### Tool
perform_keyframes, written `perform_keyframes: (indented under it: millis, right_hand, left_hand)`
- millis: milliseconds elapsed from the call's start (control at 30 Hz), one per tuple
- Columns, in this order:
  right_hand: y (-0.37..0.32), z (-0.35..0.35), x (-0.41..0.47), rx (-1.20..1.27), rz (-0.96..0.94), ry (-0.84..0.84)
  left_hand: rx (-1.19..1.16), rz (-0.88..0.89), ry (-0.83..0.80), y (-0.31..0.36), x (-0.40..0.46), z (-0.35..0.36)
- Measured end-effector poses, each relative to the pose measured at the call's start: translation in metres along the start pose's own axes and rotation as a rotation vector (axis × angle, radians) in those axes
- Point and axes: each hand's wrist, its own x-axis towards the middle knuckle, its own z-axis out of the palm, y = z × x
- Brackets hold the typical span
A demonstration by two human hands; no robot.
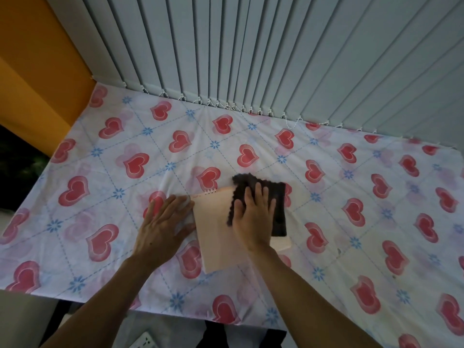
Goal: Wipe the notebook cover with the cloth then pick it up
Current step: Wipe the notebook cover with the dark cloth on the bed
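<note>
Right hand (253,217), fingers spread flat, presses the dark fuzzy cloth (261,194) onto the pale pink spiral-bound notebook (213,229); left hand (163,222), open-fingered, steadies its left edge near the front edge of the heart-patterned tablecloth (100,172).

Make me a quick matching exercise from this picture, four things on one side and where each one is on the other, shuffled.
Things:
1. cloth
2. left hand
3. notebook
4. blinds

Places:
A. hanging behind the table
B. flat on the heart-print tablecloth
C. under the right hand
D. pressing the notebook's left edge

Pairs: 1-C, 2-D, 3-B, 4-A
</note>
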Motion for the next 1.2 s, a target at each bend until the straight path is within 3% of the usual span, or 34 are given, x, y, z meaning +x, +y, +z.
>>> perform_keyframes:
  millis: [67,267,433,600,767,967,1200]
  right_hand:
    - [-0.011,0.004,-0.002,-0.015,-0.038,0.003]
    - [0.007,0.001,-0.013,0.018,-0.409,-0.073]
    - [0.050,-0.015,0.020,-0.057,-0.343,-0.016]
    - [0.049,-0.009,0.015,-0.088,-0.308,-0.022]
    - [0.035,-0.004,-0.026,-0.020,-0.433,-0.003]
    - [0.036,0.008,-0.076,0.011,-0.720,-0.168]
    - [0.101,-0.019,-0.075,0.024,-0.413,-0.009]
  left_hand:
    - [-0.011,-0.011,-0.005,0.001,0.000,-0.001]
    - [-0.015,-0.018,-0.033,0.000,-0.001,0.000]
    - [-0.007,-0.022,-0.050,0.001,0.000,-0.002]
    - [0.014,-0.004,-0.054,0.003,-0.001,-0.005]
    - [0.020,0.013,-0.050,0.003,-0.002,-0.006]
    - [0.028,0.031,-0.052,0.000,-0.003,-0.003]
    - [0.055,0.026,-0.079,0.003,-0.001,-0.003]
